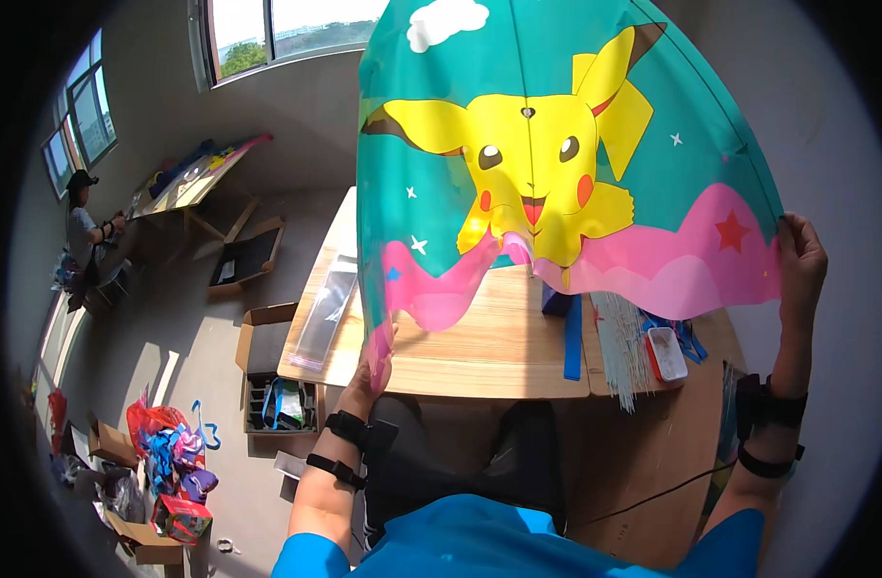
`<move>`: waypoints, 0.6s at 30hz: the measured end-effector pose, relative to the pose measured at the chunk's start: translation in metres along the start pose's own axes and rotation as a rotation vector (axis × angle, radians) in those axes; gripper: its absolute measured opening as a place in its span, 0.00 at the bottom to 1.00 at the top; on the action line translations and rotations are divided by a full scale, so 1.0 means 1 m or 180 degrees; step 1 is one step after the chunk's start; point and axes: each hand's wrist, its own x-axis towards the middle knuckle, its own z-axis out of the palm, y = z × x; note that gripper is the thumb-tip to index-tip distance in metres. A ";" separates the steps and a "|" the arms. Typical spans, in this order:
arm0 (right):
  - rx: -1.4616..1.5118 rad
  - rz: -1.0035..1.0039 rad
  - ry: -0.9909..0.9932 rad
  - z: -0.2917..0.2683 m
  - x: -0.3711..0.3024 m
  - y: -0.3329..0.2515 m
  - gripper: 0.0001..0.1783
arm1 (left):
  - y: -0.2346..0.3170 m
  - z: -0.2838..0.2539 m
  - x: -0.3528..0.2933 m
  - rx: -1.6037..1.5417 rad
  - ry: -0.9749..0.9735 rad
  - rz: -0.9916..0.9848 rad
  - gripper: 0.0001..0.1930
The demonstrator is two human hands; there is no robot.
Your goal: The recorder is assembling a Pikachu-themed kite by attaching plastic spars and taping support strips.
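A large kite [672, 222] in thin sheet material is spread upright before me, green with a pink wavy lower edge and a yellow long-eared cartoon figure. A dark spine runs down its middle, and its upper end goes out of view. My right hand [802, 252] pinches its right corner between closed fingers. At the lower left, my left hand [372, 371] is closed on the pink corner, its fingers partly behind the translucent sheet. The lower edge hangs in folds over the wooden table [460, 361].
Clear plastic sleeves [325, 310] lie at the table's left. Thin pale sticks [618, 347], a blue strap [573, 337] and a red-and-white tub [666, 354] sit right of centre. Open cartons [268, 337] and a colourful heap [176, 458] stand on the floor. Another person [90, 226] sits far left.
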 end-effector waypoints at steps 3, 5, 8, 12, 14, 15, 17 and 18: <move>0.0014 0.0486 -0.0234 -0.002 0.004 0.032 0.11 | 0.046 0.045 0.010 -0.1197 -0.0609 -0.0052 0.54; -0.0152 0.0725 -0.0310 0.007 -0.002 0.049 0.11 | 0.094 0.067 0.000 -0.1550 -0.0836 -0.0250 0.57; -0.0023 0.0879 -0.0479 0.038 -0.009 0.071 0.10 | 0.112 0.057 -0.014 -0.1087 -0.1285 -0.0402 0.57; 0.0241 0.1015 -0.0749 0.076 -0.033 0.090 0.08 | 0.100 0.056 -0.030 -0.1592 -0.0886 -0.0608 0.44; 0.0330 0.1068 -0.1007 0.091 -0.045 0.109 0.08 | 0.091 0.058 -0.037 -0.1178 -0.0310 -0.0570 0.38; 0.0375 0.1113 -0.1135 0.099 -0.053 0.117 0.08 | 0.089 0.058 -0.038 -0.1248 0.0187 -0.0402 0.31; 0.0385 0.1082 -0.1416 0.132 -0.075 0.118 0.07 | 0.075 0.005 -0.038 -0.2136 0.0639 -0.0005 0.27; 0.0322 0.1029 -0.1486 0.144 -0.079 0.122 0.07 | 0.071 -0.021 -0.036 -0.2127 0.0786 0.0321 0.25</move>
